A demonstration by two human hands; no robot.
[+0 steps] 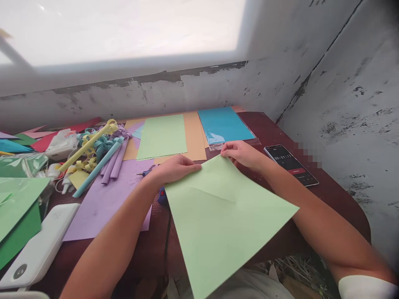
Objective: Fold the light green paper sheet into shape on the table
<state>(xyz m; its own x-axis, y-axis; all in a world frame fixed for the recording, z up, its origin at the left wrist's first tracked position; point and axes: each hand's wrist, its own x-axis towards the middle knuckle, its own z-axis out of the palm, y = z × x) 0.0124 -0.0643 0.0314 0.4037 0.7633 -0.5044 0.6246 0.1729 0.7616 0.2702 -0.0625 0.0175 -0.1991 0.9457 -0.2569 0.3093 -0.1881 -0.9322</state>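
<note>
A light green paper sheet (224, 216) lies tilted on the dark red table (336, 191), hanging over the near edge toward my lap. My left hand (174, 168) pinches its far left edge. At the sheet's top corner my right hand (243, 154) grips the paper with curled fingers. A faint crease runs across the upper part of the sheet.
Behind my hands lie another green sheet (162, 136), an orange sheet (195, 135) and blue paper in a plastic sleeve (224, 124). A purple sheet (106, 199), rolled paper tubes (102, 164) and curls sit left. A phone (291, 164) showing a timer lies right; a white device (40, 247) lies near left.
</note>
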